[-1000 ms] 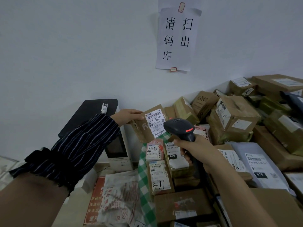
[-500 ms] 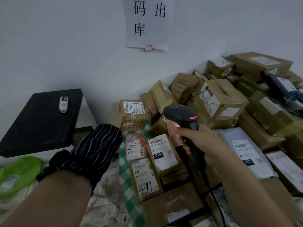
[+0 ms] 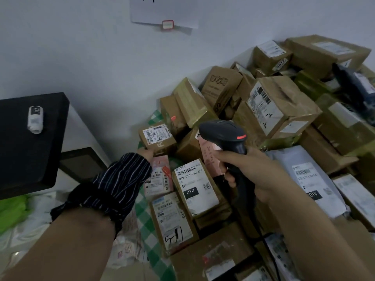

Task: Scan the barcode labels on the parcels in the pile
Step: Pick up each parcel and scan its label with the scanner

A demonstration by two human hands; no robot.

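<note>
Nearest, a striped sleeve [image 3: 113, 187] covers the left wrist. Beside it a green checked cloth [image 3: 144, 218] lies under the front parcels. On the cloth lies a brown box with a handwritten mark [image 3: 172, 222], label up. Just behind it is a box with a 010 label [image 3: 195, 187], and to its left a pink packet [image 3: 159, 177].

The right hand [image 3: 249, 171] is wrapped tight round the handle of a black scanner [image 3: 223, 134], whose head is over the front of the pile, facing away. The left hand [image 3: 145, 154] is mostly hidden by the sleeve. It touches the lower edge of a small box [image 3: 157, 138] with its barcode label up; I cannot tell whether the fingers grip it.

A grey mailing bag [image 3: 310, 179] lies to the right. Behind, the pile of boxes [image 3: 280, 104] climbs against the wall. Far left, a white roll [image 3: 35, 119] lies on a black slab [image 3: 30, 155]. A paper notice [image 3: 162, 11] hangs on the wall.
</note>
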